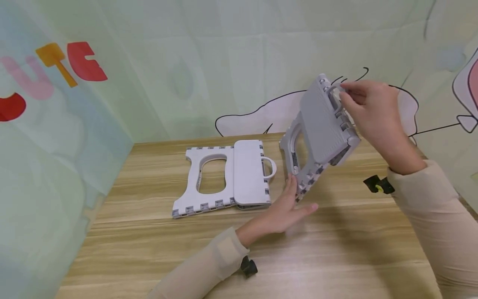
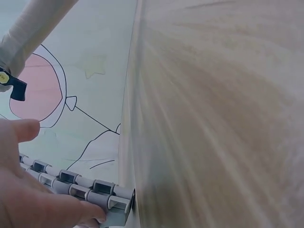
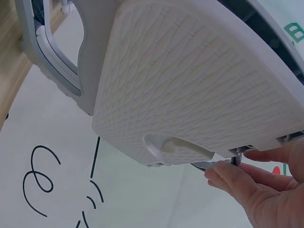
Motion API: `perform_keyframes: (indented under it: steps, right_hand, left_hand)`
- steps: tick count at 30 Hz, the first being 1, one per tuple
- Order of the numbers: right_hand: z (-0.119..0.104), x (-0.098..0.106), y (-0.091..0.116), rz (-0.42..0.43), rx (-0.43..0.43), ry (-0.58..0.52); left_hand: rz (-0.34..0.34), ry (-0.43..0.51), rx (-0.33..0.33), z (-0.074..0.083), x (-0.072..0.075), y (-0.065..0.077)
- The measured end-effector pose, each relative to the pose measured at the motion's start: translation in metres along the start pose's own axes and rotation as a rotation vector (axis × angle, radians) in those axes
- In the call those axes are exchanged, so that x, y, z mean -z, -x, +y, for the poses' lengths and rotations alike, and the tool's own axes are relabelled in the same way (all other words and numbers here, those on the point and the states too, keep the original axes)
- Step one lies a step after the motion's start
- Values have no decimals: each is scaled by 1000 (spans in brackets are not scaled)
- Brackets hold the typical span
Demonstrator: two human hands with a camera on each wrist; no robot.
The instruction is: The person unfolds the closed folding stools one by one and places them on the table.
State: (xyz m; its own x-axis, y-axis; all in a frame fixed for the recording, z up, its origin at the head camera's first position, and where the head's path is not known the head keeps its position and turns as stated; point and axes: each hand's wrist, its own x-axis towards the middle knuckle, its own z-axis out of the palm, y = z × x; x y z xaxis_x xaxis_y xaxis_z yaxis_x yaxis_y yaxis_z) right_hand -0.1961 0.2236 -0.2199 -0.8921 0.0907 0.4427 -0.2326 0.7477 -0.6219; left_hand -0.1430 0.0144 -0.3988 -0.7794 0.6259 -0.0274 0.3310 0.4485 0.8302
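My right hand (image 1: 377, 108) pinches the loop handle (image 1: 333, 99) of a grey folding step stool (image 1: 323, 124), folded flat and tilted up, its far end low at the tabletop. In the right wrist view the stool's woven-textured panel (image 3: 190, 85) faces the camera, the fingertips at its handle edge. My left hand (image 1: 281, 211) has straight fingers against the stool's lower side edge, thumb spread away. The left wrist view shows those fingers (image 2: 61, 209) beside the hinged edge (image 2: 76, 185). To the left, a second, white folding step stool (image 1: 248, 170) lies folded flat on the table.
The wood-grain table (image 1: 149, 249) meets a printed cloth backdrop (image 1: 179, 83) at the back and left. The white stool's handle loop (image 1: 274, 168) sticks out toward the grey stool. Black clips hang at both sleeve cuffs.
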Motion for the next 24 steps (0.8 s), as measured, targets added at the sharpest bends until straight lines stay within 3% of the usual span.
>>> perform_keyframes:
  steps: [12,24]
  right_hand:
    - [-18,-18,1,-6,125,-79]
    - [-34,-31,-2,-40,249,-33]
  left_hand:
    - [75,120,23,-1,1,1]
    - [123,159,5,-1,2,6]
